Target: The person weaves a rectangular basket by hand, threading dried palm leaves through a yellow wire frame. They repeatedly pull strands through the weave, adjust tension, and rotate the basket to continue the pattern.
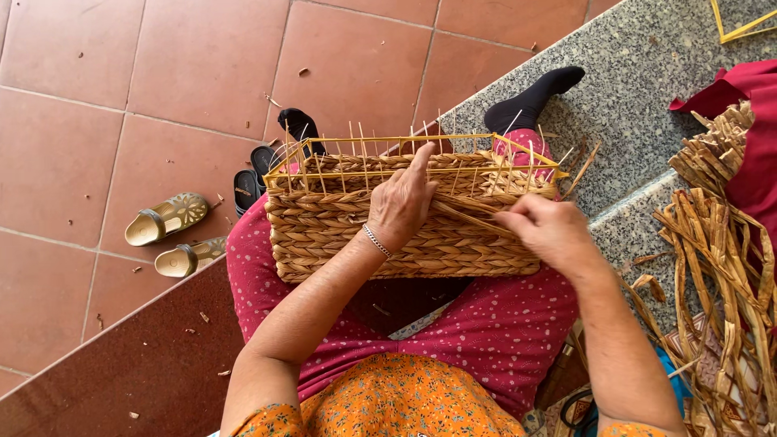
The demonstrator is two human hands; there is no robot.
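Both hands' grip: left hand (402, 206) presses woven basket (356, 235), right hand (548, 229) pinches strand (469, 214).

Two pale sandals (171, 235) on red floor tiles (81, 97); black slippers (252, 176); red cloth (753, 121).

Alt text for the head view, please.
A rectangular woven straw basket on a yellow wire frame rests on a seated person's lap; the left hand presses its wall while the right hand pinches a straw strand.

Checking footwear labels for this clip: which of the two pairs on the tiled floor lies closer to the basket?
The black pair, right beside the basket's left end; the gold pair lies farther left on the tiles.
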